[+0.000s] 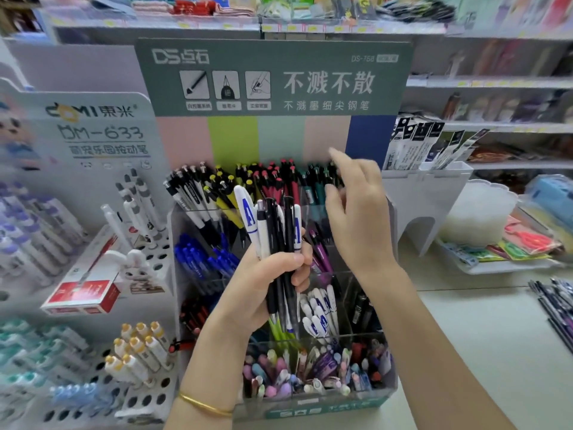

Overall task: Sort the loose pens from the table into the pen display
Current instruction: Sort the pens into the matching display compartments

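Note:
My left hand (pixel 263 283) grips a bundle of pens (pixel 274 231), white ones with a blue letter and black ones, held upright in front of the display. The pen display (pixel 391 372) is a tiered clear box with compartments of black, yellow, red, teal, blue, purple and pastel pens under a green header card (pixel 273 77). My right hand (pixel 356 212) hovers over the top right compartment by the teal pens (pixel 313 184), fingers spread, nothing visibly held. More loose pens (pixel 555 308) lie on the table at the far right.
A white peg-hole stand (pixel 145 398) with yellow-capped and blue pens stands to the left, with a red box (pixel 82 290) and a rabbit figure. A white riser (pixel 434 193) with packaged refills and a tray of goods (pixel 502 262) sit to the right. Shelves run behind.

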Motion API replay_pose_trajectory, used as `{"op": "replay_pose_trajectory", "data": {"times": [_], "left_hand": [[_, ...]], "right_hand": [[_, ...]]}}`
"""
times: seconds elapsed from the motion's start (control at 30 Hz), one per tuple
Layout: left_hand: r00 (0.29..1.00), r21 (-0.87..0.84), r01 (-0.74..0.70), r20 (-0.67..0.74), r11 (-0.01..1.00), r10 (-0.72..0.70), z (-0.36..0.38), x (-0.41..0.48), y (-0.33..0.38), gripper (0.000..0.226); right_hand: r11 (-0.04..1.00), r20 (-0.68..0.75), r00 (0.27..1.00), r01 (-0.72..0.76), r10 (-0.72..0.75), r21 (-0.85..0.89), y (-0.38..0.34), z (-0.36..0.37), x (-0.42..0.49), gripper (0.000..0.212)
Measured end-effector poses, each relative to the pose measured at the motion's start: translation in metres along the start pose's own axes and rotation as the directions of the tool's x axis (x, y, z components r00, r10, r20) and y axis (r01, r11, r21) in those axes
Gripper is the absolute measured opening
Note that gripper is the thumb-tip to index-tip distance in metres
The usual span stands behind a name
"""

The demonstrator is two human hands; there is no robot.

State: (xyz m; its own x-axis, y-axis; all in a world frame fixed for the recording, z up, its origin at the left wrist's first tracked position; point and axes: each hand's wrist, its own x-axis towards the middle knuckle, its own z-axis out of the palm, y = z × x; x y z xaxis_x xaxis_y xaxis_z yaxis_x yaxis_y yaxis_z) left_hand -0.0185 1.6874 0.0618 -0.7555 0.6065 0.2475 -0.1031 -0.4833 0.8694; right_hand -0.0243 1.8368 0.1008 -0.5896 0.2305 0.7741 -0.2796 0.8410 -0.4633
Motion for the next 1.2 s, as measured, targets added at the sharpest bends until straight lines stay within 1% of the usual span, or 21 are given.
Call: {"op": "replay_pose_trajectory", "data": {"times": [0.03,0.07,0.1,0.13,0.17,0.2,0.23,0.33,0.4,0.47,0.53,0.63,0.7,0.8,0.93,1.0,1.1,1.2], "left_hand": [[1.0,-0.012,-0.001,0.01,1.0,0.001,0.0,-0.001,-0.001,0.018],[1.0,-0.026,0.001,0.02,1.0,-0.001,0.001,-0.002,-0.001,0.017],[0.999,-0.041,0.004,0.033,0.999,-0.002,0.001,-0.002,-0.002,0.017],[0.999,-0.055,0.005,0.054,0.998,-0.002,0.0,-0.003,-0.002,0.015],[0.997,-0.066,0.005,0.078,0.998,0.0,0.0,-0.005,-0.002,0.012],[0.995,-0.081,0.008,0.104,0.997,0.0,-0.001,-0.006,-0.002,0.007],[0.992,-0.103,0.017,0.128,0.995,-0.004,-0.002,-0.008,-0.003,0.003],[0.981,-0.18,0.078,0.189,0.981,-0.043,-0.006,-0.015,-0.003,0.005],[0.968,-0.226,0.124,0.242,0.966,-0.068,-0.008,-0.018,-0.004,0.005],[0.955,-0.276,0.165,0.283,0.947,-0.084,-0.009,-0.02,-0.004,0.011],[0.948,-0.314,0.2,0.3,0.928,-0.103,-0.01,-0.023,-0.006,0.015],[0.934,-0.337,0.246,0.332,0.909,-0.13,-0.01,-0.031,-0.01,0.015],[0.93,-0.319,0.268,0.331,0.909,-0.158,-0.01,-0.036,-0.013,0.016],[0.929,-0.294,0.313,0.291,0.903,-0.227,-0.008,-0.039,-0.017,0.023],[0.913,-0.312,0.351,0.322,0.883,-0.249,-0.001,-0.038,-0.02,0.024],[0.912,-0.311,0.36,0.315,0.879,-0.262,0.004,-0.037,-0.021,0.027],[0.909,-0.355,0.387,0.3,0.851,-0.289,0.01,-0.037,-0.023,0.029],[0.904,-0.368,0.412,0.283,0.834,-0.321,0.015,-0.037,-0.023,0.028]], "right_hand": [[0.992,0.043,0.998,-0.055,0.05,0.112,-0.006,-0.004,-0.005,0.028],[0.955,0.146,0.981,-0.161,0.127,0.248,-0.011,-0.008,-0.008,0.021],[0.876,0.301,0.932,-0.31,0.203,0.37,-0.016,-0.013,-0.01,0.023],[0.773,0.469,0.852,-0.454,0.232,0.443,-0.019,-0.017,-0.012,0.027],[0.688,0.606,0.766,-0.559,0.215,0.462,-0.02,-0.02,-0.013,0.027],[0.648,0.693,0.698,-0.614,0.18,0.451,-0.021,-0.022,-0.014,0.021],[0.641,0.738,0.659,-0.631,0.144,0.438,-0.022,-0.024,-0.015,0.014],[0.638,0.782,0.619,-0.632,0.073,0.44,-0.021,-0.025,-0.017,0.015],[0.59,0.796,0.603,-0.659,0.044,0.467,-0.022,-0.025,-0.019,0.01],[0.546,0.803,0.594,-0.689,0.047,0.477,-0.023,-0.023,-0.022,0.002],[0.543,0.802,0.594,-0.693,0.057,0.475,-0.02,-0.02,-0.027,0.005],[0.523,0.829,0.558,-0.713,0.022,0.467,-0.015,-0.019,-0.033,0.006],[0.516,0.847,0.532,-0.721,-0.016,0.463,-0.011,-0.021,-0.037,0.012],[0.505,0.852,0.522,-0.727,-0.034,0.466,-0.007,-0.025,-0.043,0.02],[0.413,0.869,0.495,-0.79,-0.009,0.454,-0.001,-0.031,-0.048,0.027],[0.376,0.878,0.479,-0.814,0.003,0.442,0.003,-0.036,-0.049,0.032],[0.341,0.879,0.476,-0.831,0.025,0.44,0.009,-0.043,-0.049,0.028],[0.341,0.876,0.478,-0.834,0.058,0.433,0.012,-0.05,-0.05,0.023]]}}
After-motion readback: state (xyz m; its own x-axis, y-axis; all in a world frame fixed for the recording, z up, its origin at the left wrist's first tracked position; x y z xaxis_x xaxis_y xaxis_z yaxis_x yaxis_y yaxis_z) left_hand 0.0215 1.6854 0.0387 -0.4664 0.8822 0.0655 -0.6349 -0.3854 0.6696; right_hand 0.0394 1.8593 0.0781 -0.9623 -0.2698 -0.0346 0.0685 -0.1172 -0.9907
